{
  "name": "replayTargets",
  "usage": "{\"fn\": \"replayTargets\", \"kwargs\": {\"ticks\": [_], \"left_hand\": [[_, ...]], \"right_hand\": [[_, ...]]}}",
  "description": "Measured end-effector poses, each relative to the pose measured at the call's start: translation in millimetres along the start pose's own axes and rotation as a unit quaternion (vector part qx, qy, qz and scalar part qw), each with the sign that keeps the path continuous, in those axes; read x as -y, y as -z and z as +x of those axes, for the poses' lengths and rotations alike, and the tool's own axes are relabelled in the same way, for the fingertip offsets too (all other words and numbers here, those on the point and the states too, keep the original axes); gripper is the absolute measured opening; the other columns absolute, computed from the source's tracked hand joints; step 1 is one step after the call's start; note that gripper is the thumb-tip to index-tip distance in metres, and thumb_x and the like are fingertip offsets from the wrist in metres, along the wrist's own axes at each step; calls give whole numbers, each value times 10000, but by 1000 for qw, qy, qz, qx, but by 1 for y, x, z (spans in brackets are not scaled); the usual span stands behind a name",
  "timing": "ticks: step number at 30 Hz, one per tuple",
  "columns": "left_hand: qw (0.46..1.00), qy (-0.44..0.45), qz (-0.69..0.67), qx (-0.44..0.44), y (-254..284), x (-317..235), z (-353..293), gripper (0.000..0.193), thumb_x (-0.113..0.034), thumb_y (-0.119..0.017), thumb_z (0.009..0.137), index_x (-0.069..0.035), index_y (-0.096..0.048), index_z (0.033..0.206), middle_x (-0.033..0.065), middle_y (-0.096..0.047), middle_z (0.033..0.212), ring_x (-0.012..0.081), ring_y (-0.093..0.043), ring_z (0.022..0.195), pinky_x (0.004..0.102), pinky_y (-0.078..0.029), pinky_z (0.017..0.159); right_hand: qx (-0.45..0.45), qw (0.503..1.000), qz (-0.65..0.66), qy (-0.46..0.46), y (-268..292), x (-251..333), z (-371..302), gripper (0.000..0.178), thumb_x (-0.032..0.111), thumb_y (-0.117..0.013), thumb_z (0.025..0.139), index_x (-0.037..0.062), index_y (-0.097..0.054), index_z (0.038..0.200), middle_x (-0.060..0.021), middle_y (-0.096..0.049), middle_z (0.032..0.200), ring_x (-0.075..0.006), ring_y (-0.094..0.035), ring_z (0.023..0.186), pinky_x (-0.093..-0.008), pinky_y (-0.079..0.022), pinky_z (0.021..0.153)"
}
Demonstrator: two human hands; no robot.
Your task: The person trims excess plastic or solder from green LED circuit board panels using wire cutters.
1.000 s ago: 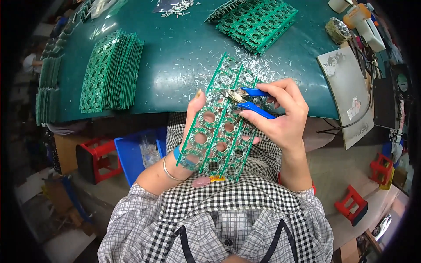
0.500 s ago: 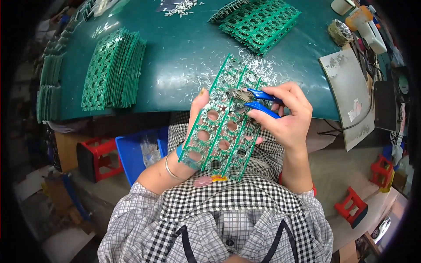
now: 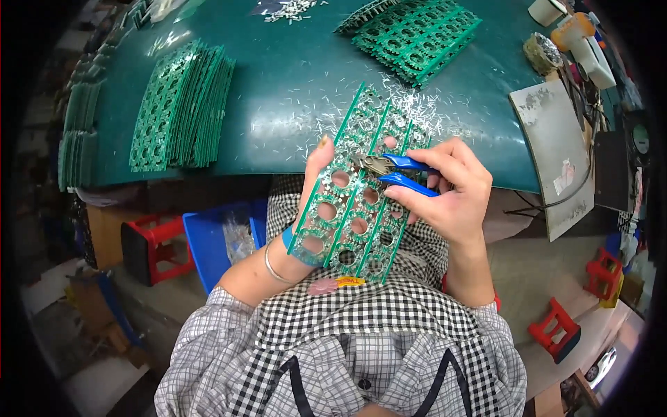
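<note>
A green circuit board panel (image 3: 338, 236) with rows of round holes is held tilted above my lap. My left hand (image 3: 313, 174) supports it from behind, the thumb up along its left edge; most of those fingers are hidden by the board. In my right hand (image 3: 458, 191) are blue-handled wire cutters (image 3: 375, 164), gripped by both handles. The metal jaws lie against the middle of the panel, beside a green strip between two rows of holes. Whether they touch a lead is too small to tell.
Cut wire bits (image 3: 417, 104) are scattered on the green table (image 3: 278, 83) beyond the board. A board stack (image 3: 180, 108) stands left, another pile (image 3: 417, 38) at the back. Small white parts (image 3: 292, 10) lie far off. A grey plate (image 3: 552, 153) overhangs the right edge. A blue bin (image 3: 208, 243) sits below.
The cutters and my right hand have shifted a little down and left along the panel. The board and my left hand have moved only slightly.
</note>
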State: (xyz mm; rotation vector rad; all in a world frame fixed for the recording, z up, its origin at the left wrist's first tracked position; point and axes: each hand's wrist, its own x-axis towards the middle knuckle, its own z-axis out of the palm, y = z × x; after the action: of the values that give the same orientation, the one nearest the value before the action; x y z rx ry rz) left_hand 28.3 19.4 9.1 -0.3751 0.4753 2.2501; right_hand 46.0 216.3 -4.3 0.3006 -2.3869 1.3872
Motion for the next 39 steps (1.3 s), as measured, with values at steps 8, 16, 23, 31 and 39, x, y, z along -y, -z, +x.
{"fn": "replayTargets", "kwargs": {"ticks": [8,16,23,31,39], "left_hand": [[994,-17,73,-85,3,3,4,739,-679,-363,985,-97,-572,1390,91,-734,1111,133,-701,712,222,-539,447],[989,-32,97,-109,7,3,5,756,-711,-360,969,-125,-587,1388,76,-739,1087,106,-653,642,210,-463,400],[995,-35,60,-73,-1,-3,6,774,-740,-399,944,-131,-588,1382,81,-745,1096,113,-677,673,212,-487,444],[990,-37,49,-125,-12,3,8,743,-727,-403,948,-133,-597,1352,67,-741,1098,131,-702,772,219,-491,479],[996,-28,31,-81,-4,0,4,731,-701,-414,963,-98,-595,1336,123,-710,1184,253,-711,987,380,-599,815]], "right_hand": [[-8,998,25,58,-7,7,7,520,235,-982,579,30,-753,1000,-39,-628,878,-72,-528,621,-228,-423,496],[20,999,16,36,-6,3,-1,537,216,-983,573,35,-760,1026,-46,-627,889,-76,-527,584,-225,-432,502],[24,999,42,21,-4,10,0,536,228,-982,582,33,-744,1020,-47,-626,899,-94,-583,660,-235,-465,538],[39,999,2,33,-3,12,-3,526,221,-976,583,29,-738,1011,-51,-626,898,-104,-572,656,-247,-481,546],[23,998,45,36,-5,10,-1,522,204,-970,595,41,-757,1043,-20,-632,877,-64,-549,660,-207,-425,557]]}}
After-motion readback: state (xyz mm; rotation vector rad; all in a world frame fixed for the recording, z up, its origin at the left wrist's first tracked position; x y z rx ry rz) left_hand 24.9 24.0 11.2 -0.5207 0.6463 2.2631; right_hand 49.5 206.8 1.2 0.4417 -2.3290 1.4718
